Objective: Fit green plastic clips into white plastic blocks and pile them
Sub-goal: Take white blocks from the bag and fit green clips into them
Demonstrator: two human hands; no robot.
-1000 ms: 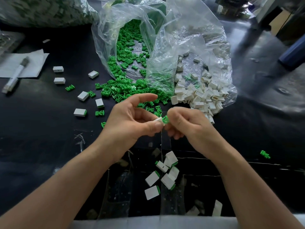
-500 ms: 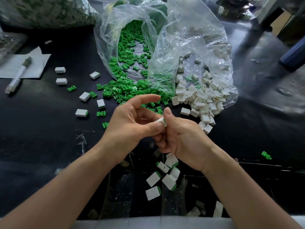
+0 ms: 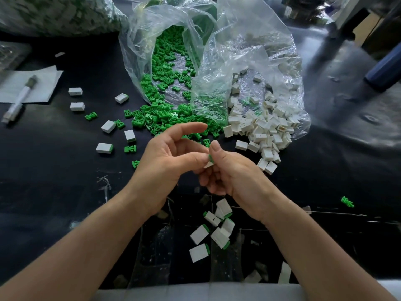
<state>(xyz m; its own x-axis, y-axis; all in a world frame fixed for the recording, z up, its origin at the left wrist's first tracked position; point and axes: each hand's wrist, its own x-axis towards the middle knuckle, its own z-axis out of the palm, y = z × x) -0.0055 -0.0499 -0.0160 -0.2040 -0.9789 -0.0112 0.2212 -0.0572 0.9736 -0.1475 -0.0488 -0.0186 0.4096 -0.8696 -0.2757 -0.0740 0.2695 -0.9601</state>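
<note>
Over the middle of the black table (image 3: 54,170), the left hand (image 3: 167,164) and right hand (image 3: 236,179) both hold in a pinching grip one white plastic block (image 3: 208,165) with a green plastic clip (image 3: 210,158) in it; finished blocks (image 3: 219,234) lie by the near edge

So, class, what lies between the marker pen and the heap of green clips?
In the head view, a few loose white blocks and a stray green clip lie there.

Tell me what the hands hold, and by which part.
A white block with a green clip at its top, pinched between the left hand and the right hand; the exact faces are hidden.
</note>
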